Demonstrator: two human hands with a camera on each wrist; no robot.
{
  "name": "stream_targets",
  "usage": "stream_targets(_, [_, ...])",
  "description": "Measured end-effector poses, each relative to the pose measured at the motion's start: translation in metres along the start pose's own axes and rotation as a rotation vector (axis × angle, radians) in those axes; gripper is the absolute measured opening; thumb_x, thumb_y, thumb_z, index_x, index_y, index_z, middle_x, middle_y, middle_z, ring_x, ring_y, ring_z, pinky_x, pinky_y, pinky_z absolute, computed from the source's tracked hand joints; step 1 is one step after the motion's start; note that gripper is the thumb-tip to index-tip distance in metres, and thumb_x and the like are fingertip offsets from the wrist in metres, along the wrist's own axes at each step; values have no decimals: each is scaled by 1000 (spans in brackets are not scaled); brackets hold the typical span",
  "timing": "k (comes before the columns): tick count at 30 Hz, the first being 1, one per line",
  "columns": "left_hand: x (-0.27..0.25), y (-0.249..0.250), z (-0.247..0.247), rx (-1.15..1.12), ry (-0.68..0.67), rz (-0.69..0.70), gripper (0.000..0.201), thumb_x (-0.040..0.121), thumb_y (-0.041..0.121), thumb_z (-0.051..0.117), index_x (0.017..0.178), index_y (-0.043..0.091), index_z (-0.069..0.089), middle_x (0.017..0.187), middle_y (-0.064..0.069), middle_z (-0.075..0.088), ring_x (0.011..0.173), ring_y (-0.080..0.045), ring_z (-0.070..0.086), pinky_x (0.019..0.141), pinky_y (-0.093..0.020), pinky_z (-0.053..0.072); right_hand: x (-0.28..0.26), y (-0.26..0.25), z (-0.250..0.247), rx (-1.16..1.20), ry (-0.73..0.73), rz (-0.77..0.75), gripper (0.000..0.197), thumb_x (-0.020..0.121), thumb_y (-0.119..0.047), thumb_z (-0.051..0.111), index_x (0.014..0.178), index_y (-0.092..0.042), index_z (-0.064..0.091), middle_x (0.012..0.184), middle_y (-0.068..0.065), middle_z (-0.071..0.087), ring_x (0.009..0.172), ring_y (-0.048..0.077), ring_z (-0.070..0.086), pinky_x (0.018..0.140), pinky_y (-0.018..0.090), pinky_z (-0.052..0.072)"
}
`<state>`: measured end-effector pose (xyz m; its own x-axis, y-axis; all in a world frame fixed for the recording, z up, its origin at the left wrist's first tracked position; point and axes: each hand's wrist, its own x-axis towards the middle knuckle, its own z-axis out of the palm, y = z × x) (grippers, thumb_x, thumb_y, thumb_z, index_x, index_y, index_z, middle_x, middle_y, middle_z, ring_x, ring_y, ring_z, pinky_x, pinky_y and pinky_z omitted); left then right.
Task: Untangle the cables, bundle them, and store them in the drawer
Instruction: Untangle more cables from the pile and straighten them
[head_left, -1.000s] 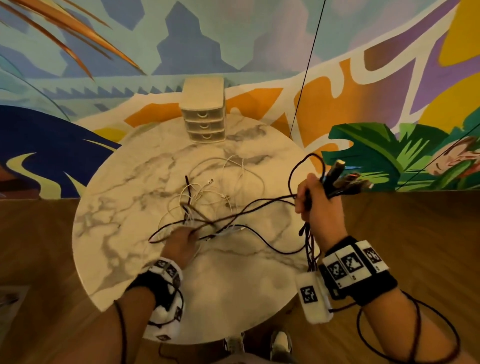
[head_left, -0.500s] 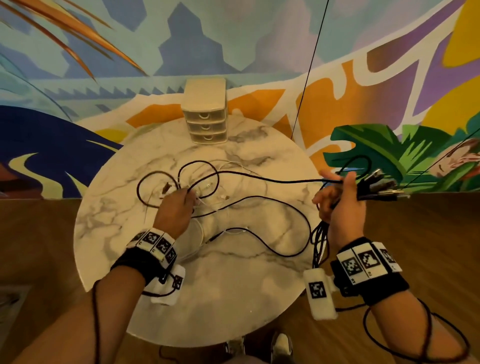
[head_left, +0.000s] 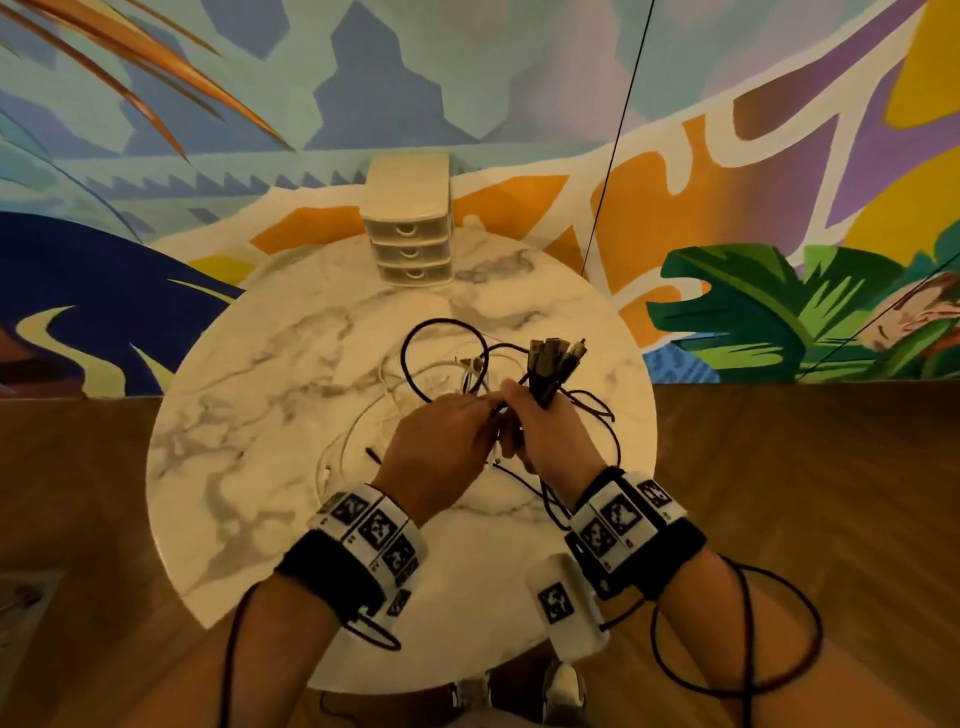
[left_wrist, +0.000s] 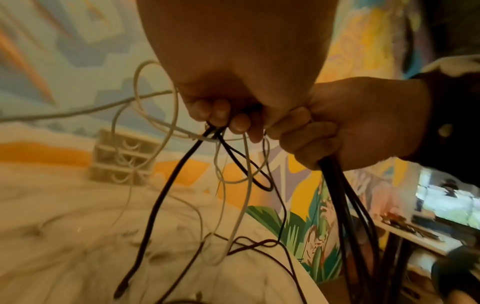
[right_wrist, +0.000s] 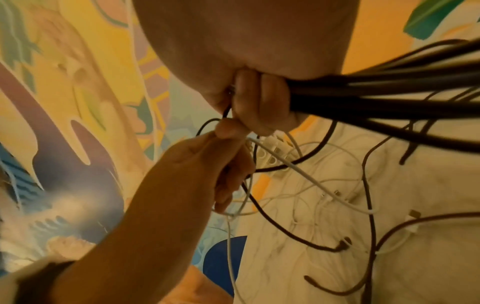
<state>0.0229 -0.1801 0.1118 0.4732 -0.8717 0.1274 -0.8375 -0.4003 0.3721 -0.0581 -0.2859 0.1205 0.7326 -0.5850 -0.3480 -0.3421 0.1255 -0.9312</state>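
Note:
My right hand (head_left: 540, 431) grips a bundle of black cables (head_left: 553, 366) over the marble table (head_left: 249, 441), their plugs fanning upward. In the left wrist view the black cables (left_wrist: 345, 205) hang down from that fist. My left hand (head_left: 447, 436) is pressed against the right one and pinches black and white cable strands (left_wrist: 218, 144). Loops of thin white cable (head_left: 395, 384) and a black loop (head_left: 441, 358) trail from both hands onto the table. A small cream three-drawer unit (head_left: 410, 228) stands at the table's far edge, all drawers closed.
The round table sits against a painted mural wall (head_left: 727, 156). Wooden floor (head_left: 805, 493) surrounds it. Loose white cable ends and connectors (right_wrist: 335, 197) lie on the marble under the hands. A thin black line (head_left: 613, 140) runs up the wall.
My left hand moved right from the tangle on the table with strands and met my right hand. My right hand swung left, back over the table, with the black bundle.

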Motion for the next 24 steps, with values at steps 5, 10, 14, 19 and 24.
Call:
stream_targets(5, [1, -32, 11, -12, 3, -150, 17, 94, 26, 49, 92, 15, 61, 93, -2, 59, 83, -23, 57, 64, -32, 42, 2, -1, 0, 102, 56, -127, 39, 98, -23, 41, 71, -11, 67, 47, 6, 55, 38, 9, 38, 44, 16, 31])
stream_targets(10, [18, -108, 0, -11, 65, -261, 12, 89, 19, 59, 87, 8, 62, 95, -9, 57, 88, -30, 57, 67, -30, 37, -8, -15, -19, 294, 155, -211, 42, 101, -19, 37, 68, -5, 59, 41, 4, 49, 33, 6, 32, 37, 14, 26])
stream_targets(14, [-5, -132, 30, -53, -183, -321, 27, 96, 25, 49, 112, 8, 63, 120, -12, 58, 110, -31, 55, 88, -35, 42, -12, -21, -32, 364, 231, -248, 44, 101, -22, 38, 64, -7, 56, 51, 16, 45, 36, 9, 37, 37, 17, 24])
stream_targets(19, [2, -127, 29, -172, -138, -433, 32, 97, 35, 45, 112, 12, 64, 106, -9, 64, 97, -28, 59, 73, -31, 41, -9, -21, -40, 387, 262, -270, 46, 102, -30, 35, 69, -9, 61, 49, 14, 48, 33, 7, 31, 37, 16, 21])
stream_targets(24, [15, -92, 10, -96, -14, -256, 32, 97, 34, 44, 101, 10, 65, 97, -7, 64, 91, -25, 59, 70, -31, 42, -9, -22, -29, 404, 163, -253, 49, 101, -38, 31, 99, -7, 69, 48, 5, 48, 37, 9, 28, 38, 18, 20])
